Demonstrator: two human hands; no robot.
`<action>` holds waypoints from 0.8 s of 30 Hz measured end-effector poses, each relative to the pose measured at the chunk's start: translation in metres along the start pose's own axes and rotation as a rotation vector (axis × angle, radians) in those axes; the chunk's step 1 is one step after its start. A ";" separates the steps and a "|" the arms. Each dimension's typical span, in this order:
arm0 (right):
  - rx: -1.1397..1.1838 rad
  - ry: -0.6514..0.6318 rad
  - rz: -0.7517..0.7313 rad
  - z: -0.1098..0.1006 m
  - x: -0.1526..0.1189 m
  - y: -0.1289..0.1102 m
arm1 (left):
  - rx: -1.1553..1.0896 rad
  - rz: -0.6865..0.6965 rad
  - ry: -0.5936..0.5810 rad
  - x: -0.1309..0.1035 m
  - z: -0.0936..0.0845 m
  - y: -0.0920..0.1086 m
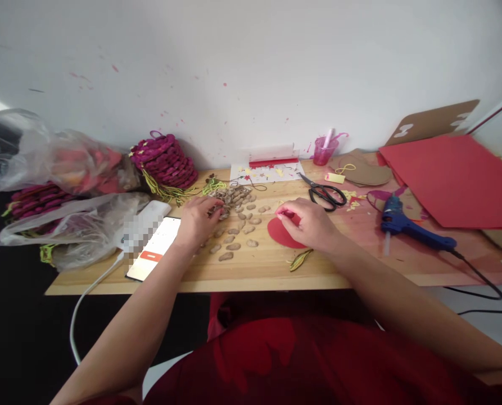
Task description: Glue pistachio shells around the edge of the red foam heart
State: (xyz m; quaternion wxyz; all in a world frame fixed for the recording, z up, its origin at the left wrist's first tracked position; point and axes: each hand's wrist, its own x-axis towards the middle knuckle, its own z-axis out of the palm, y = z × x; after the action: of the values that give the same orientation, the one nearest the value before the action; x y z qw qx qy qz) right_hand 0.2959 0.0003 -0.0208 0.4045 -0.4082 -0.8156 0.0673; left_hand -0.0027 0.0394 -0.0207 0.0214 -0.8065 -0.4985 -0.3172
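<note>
Along the near edge of the bench [257, 277], bare wood shows in front of the peanuts [233, 246] and the red disc [282, 233], and a little more between them. To your left, a lit phone [162, 239] and crumpled plastic bags [94, 236] crowd in; to your right lie a blue glue gun [411, 226] and wide red sheets [457, 180]. The wood is pale and grained, the bags are thin and translucent, and the purple basket [166, 160] is thickly braided. Your left hand [198, 216] bends over the peanut heap; whether its fingers grip one, I cannot tell. Your right hand [307, 222] has its fingertips pinched together above the disc; anything between them is hard to make out. The peanuts are tan, rough and waisted, strewn loosely towards you. The disc lies flat and matte, partly covered by that hand, a yellow-and-dark tassel [300, 260] just beside it.
</note>
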 end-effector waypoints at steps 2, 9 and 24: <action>0.001 -0.009 -0.002 0.000 0.000 0.000 | -0.042 -0.038 0.024 -0.001 -0.001 0.001; -0.009 -0.032 0.001 0.000 0.000 0.001 | -0.124 -0.097 -0.042 -0.009 0.002 0.014; -0.011 -0.061 0.019 0.000 0.000 0.004 | 0.068 0.231 -0.123 -0.027 0.005 0.017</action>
State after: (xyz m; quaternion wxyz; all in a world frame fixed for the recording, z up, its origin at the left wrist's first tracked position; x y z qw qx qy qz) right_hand 0.2980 0.0027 -0.0227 0.3766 -0.4158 -0.8240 0.0791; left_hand 0.0055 0.0109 -0.0338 0.0544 -0.8751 -0.4134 -0.2457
